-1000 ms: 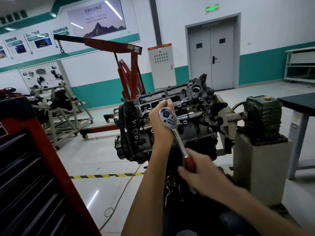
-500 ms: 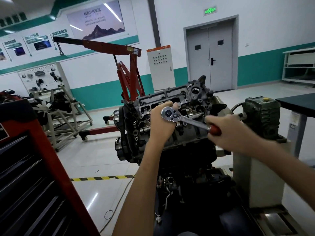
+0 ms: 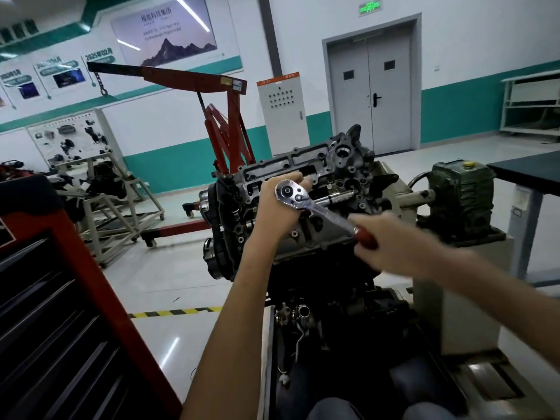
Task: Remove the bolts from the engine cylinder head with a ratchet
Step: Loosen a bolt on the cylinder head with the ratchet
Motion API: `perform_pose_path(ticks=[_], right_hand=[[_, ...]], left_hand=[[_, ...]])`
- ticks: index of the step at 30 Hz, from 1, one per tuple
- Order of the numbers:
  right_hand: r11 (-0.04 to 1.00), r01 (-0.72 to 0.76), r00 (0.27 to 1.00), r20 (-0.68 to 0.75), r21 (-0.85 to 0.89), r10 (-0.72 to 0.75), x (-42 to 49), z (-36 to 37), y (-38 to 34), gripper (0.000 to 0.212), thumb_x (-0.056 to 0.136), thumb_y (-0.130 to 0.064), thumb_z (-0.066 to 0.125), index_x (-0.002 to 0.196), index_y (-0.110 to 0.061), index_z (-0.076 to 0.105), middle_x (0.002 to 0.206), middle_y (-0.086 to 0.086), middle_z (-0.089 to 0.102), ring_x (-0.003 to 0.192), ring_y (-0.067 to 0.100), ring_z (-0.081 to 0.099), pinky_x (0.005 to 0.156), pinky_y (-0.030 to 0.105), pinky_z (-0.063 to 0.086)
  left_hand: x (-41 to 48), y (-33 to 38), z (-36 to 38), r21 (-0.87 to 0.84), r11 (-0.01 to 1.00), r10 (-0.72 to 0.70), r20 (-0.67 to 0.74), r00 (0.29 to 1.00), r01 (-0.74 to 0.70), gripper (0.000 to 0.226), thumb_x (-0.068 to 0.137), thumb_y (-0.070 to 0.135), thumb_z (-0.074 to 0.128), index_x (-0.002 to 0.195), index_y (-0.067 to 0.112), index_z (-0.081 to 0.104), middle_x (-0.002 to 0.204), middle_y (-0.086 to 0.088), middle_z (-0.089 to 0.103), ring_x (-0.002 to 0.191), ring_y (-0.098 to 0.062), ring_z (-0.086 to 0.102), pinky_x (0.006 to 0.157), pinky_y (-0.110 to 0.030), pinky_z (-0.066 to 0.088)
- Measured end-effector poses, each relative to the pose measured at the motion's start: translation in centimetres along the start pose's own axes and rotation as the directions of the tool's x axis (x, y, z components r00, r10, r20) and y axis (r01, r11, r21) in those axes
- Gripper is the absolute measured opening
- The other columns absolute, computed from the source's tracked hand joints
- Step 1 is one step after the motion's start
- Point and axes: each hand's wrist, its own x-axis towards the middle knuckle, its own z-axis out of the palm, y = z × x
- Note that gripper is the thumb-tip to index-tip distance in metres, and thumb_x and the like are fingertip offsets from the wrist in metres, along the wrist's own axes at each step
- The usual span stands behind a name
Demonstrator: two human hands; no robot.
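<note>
Workshop | 1 engine (image 3: 348, 165) | 1 ratchet (image 3: 321, 209) | hands: L (image 3: 277, 209) holds ratchet-head, R (image 3: 392, 248) grips handle

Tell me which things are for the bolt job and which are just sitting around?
For the job: ratchet, cylinder head, left hand at the ratchet's head, right hand on its handle.
Just around: red hoist, red tool chest, grey cabinet, black table.
</note>
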Motion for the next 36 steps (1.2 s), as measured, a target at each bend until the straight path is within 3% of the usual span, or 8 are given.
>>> perform_pose_path(ticks=[5,9,12,15,21,25,33,36], right_hand=[[0.931,0.022,0.992,-0.105,-0.365,-0.064,1.6,-3.4,1.9,0.016,0.081,-0.013,0.058,0.08,-0.023,0.046,0.058,-0.011,0.05,0.049,0.0,0.051,0.046,0.012,0.037],[0.991,-0.067,0.978,-0.19,0.112,0.087,-1.1,3.4,-0.4,0.021,0.077,-0.007,0.06,0.072,-0.02,0.044,0.054,-0.005,0.047,0.041,0.007,0.044,0.043,0.013,0.033],[0.854,-0.073,0.964,-0.182,0.515,0.192,-1.8,8.3,-3.7,0.018,0.077,-0.003,0.058,0.069,-0.013,0.045,0.05,-0.001,0.043,0.034,0.007,0.039,0.036,0.018,0.033],[0.793,-0.058,0.966,-0.166,0.606,0.198,-1.7,9.5,-5.1,0.017,0.078,-0.003,0.056,0.071,-0.013,0.045,0.05,0.001,0.042,0.034,0.009,0.039,0.036,0.019,0.034],[1.0,-0.001,1.0,0.0,-0.01,0.001,0.3,0.0,0.6,0.022,0.081,-0.006,0.056,0.073,-0.023,0.047,0.058,-0.005,0.053,0.044,0.004,0.05,0.044,0.016,0.04],[0.933,0.016,0.99,-0.124,-0.36,-0.064,1.6,-3.4,1.7,0.016,0.08,-0.014,0.057,0.078,-0.025,0.046,0.055,-0.012,0.048,0.047,-0.001,0.049,0.044,0.013,0.037],[0.852,-0.065,0.97,-0.167,0.519,0.175,-1.6,9.0,-4.5,0.021,0.079,-0.005,0.057,0.069,-0.016,0.042,0.051,0.0,0.045,0.035,0.007,0.04,0.037,0.018,0.035],[0.86,-0.072,0.973,-0.156,0.506,0.173,-1.3,8.9,-4.7,0.024,0.079,-0.006,0.056,0.068,-0.022,0.041,0.054,0.001,0.045,0.037,0.009,0.041,0.038,0.02,0.036]], left_hand=[[-0.1,-0.2,0.8,0.05,0.998,0.03,-0.016,0.999,-0.029,0.046,0.094,0.01,0.056,0.053,0.003,0.035,0.051,-0.005,0.031,0.053,-0.016,0.028,0.054,-0.034,0.024],[-0.6,-0.1,2.6,-0.063,0.998,-0.024,-0.297,0.954,0.005,0.043,0.096,0.005,0.054,0.054,-0.001,0.043,0.05,-0.003,0.034,0.051,-0.015,0.031,0.05,-0.032,0.024],[-0.2,0.3,3.3,-0.102,0.994,-0.066,-0.374,0.925,0.03,0.042,0.094,0.002,0.055,0.053,0.002,0.043,0.05,0.0,0.033,0.05,-0.01,0.03,0.048,-0.026,0.026],[-0.3,0.5,2.9,-0.082,0.996,-0.064,-0.338,0.939,0.039,0.04,0.094,0.002,0.056,0.055,0.004,0.045,0.052,-0.003,0.033,0.051,-0.009,0.03,0.049,-0.024,0.026],[-0.4,0.3,0.4,0.015,1.0,-0.017,-0.064,0.998,0.018,0.038,0.094,0.007,0.058,0.058,-0.003,0.048,0.057,-0.029,0.043,0.057,-0.017,0.037,0.055,-0.033,0.03],[-0.3,0.5,1.0,0.032,0.999,-0.013,-0.055,0.998,0.015,0.045,0.093,0.009,0.058,0.053,0.001,0.038,0.051,-0.005,0.032,0.053,-0.014,0.029,0.055,-0.032,0.025],[-0.5,0.5,2.6,-0.091,0.996,-0.036,-0.314,0.949,0.008,0.044,0.094,0.003,0.055,0.054,0.012,0.042,0.048,0.009,0.032,0.043,-0.001,0.03,0.048,-0.013,0.025],[-0.5,-0.1,1.8,-0.052,0.998,-0.041,-0.234,0.971,0.029,0.041,0.095,0.005,0.055,0.057,-0.002,0.045,0.052,0.002,0.033,0.047,-0.003,0.027,0.049,-0.018,0.023]])
